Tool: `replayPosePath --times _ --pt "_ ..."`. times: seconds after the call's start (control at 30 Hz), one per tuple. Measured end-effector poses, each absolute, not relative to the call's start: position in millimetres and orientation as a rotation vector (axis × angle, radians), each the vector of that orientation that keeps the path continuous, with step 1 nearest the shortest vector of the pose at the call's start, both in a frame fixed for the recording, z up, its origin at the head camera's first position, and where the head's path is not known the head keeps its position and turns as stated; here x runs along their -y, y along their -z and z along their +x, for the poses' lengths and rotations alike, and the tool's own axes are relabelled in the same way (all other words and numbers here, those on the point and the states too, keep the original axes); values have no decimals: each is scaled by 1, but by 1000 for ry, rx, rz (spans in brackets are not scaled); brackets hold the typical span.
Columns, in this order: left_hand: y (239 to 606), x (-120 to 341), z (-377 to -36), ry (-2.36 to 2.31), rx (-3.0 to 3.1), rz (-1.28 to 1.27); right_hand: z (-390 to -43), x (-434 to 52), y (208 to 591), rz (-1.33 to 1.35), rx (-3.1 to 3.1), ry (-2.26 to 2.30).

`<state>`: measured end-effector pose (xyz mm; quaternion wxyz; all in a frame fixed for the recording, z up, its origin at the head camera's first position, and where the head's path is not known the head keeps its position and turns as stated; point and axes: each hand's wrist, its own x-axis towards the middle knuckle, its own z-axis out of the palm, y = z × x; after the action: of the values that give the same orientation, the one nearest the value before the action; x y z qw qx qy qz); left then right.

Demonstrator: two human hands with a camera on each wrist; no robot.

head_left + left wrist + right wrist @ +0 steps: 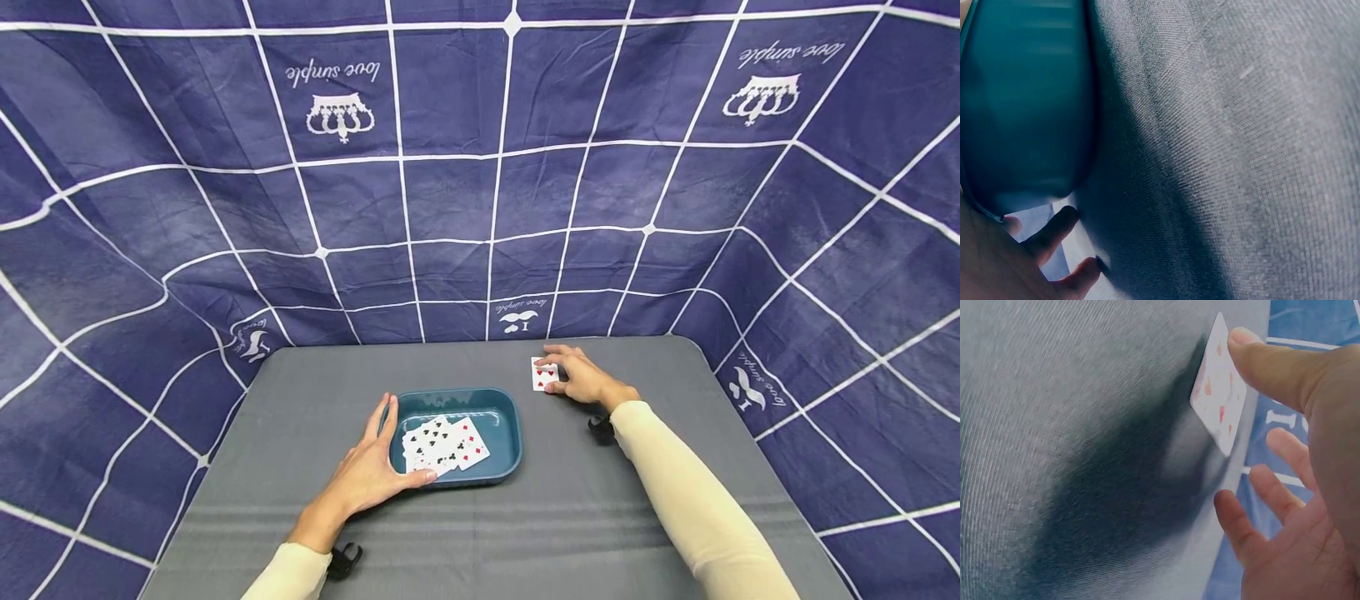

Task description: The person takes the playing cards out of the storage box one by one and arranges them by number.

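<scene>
White rectangular playing card with red heart pips: face up on the grey cloth-covered worktop, near its far edge, right of the teal rounded-rectangle tray and apart from it. Rank unreadable, fingers cover part of the face.

Right hand: over the card, thumb and fingertips spread, not closed together. Thumb overlaps the card's near right corner; fingers reach over the far side. Can't tell if there's firm contact.

Left hand: spread around the tray's left end, thumb at the near rim, fingers fairly straight along the end. Braces rather than clamps, by the look of it.

Loose pile of white playing cards with black and red pips sits in the tray, toward its left.

Handling, my read: card is very light, thin, springy, probably slick. Lying flat it gives little to pinch. Best hold: opposite edges between thumb and fingertips, or tip up one corner. Cloth may help grip; hard squeezing could crease it.
</scene>
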<state>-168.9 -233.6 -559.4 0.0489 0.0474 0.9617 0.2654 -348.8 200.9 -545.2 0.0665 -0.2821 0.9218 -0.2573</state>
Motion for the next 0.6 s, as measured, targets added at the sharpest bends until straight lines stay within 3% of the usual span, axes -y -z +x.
replayPosePath --times 0.6 --pt "558 230 -168 -815 -2942 139 -328 -158 515 -1110 -2769 770"
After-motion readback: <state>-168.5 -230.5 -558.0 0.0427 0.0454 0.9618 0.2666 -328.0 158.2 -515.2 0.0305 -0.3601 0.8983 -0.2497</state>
